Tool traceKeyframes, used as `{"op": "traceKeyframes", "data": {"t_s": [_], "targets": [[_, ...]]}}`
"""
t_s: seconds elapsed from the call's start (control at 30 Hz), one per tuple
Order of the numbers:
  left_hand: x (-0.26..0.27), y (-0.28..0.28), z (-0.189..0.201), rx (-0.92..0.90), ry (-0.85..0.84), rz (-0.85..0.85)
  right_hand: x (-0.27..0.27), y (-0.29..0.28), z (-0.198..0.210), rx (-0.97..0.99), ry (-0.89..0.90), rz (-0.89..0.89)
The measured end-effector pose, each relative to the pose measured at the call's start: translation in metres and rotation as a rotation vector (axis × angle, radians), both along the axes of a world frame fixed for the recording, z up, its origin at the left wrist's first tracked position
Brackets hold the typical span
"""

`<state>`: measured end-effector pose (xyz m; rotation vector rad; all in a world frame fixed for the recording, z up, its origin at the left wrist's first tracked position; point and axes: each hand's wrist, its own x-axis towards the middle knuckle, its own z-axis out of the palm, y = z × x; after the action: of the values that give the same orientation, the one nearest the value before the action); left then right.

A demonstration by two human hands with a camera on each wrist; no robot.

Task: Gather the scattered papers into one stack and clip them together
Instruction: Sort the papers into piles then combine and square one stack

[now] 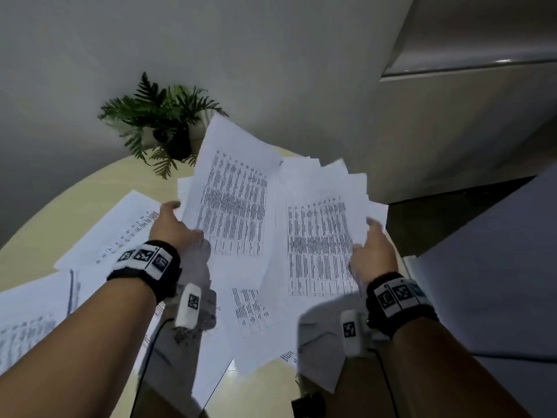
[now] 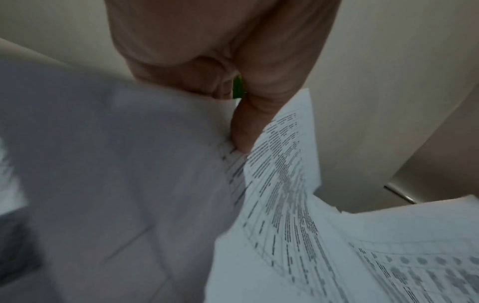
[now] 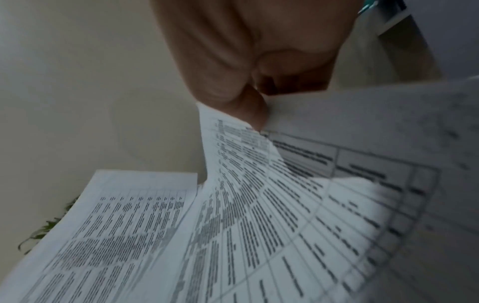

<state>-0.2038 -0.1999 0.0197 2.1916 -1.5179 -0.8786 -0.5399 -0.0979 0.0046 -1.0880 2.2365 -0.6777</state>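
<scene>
At centre frame the left hand (image 1: 173, 226) pinches one sheaf of papers (image 1: 238, 203), thumb on top; the right hand (image 1: 373, 251) pinches a second sheaf (image 1: 319, 236) beside it, both lifted above the table (image 1: 36, 245); more sheets (image 1: 120, 227) lie at left; a plant (image 1: 162, 122) stands upper left.

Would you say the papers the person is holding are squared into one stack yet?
Not yet. The held papers are fanned, corners askew, between left hand and right hand.

head looks down, wrists close (sharing papers (image 1: 235, 203))
</scene>
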Motion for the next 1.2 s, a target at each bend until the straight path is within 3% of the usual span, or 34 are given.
{"op": "traceKeyframes", "data": {"t_s": [0.07,0.1,0.3,0.4,0.5,0.6,0.7,0.8,0.9,0.93,1.07,1.2], "targets": [[0.005,0.021,-0.005,0.100,-0.019,-0.035,0.003,0.003,-0.001,0.041,0.219,0.090],[0.006,0.032,-0.005,0.136,-0.025,-0.049,0.007,0.004,0.003,-0.004,0.247,0.089],[0.017,0.090,-0.016,0.272,0.028,-0.023,0.019,0.009,0.018,-0.249,0.024,-0.029],[0.023,0.111,-0.019,0.137,0.042,0.076,0.017,0.013,0.030,-0.410,0.056,0.035],[0.027,0.126,-0.008,-0.044,0.043,0.018,0.024,0.017,0.050,-0.647,0.152,0.233],[0.038,0.123,0.001,-0.284,-0.105,-0.072,0.028,0.011,0.056,-0.742,-0.024,0.244],[0.040,0.117,0.012,-0.378,-0.081,-0.027,0.034,0.003,0.055,-0.619,-0.286,0.130],[0.022,0.118,0.021,-0.359,0.253,0.104,0.043,0.002,0.046,-0.422,-0.332,0.080],[-0.006,0.128,0.021,-0.240,0.690,0.314,0.054,0.005,0.020,-0.238,-0.357,0.100],[-0.013,0.131,0.019,-0.180,0.690,0.311,0.057,0.007,0.013,-0.188,-0.351,0.120],[-0.027,0.139,0.001,-0.015,0.316,0.155,0.064,0.014,-0.006,-0.036,-0.307,0.226],[-0.034,0.141,-0.018,0.031,0.297,0.222,0.051,0.013,-0.030,0.007,-0.147,0.230]]}}
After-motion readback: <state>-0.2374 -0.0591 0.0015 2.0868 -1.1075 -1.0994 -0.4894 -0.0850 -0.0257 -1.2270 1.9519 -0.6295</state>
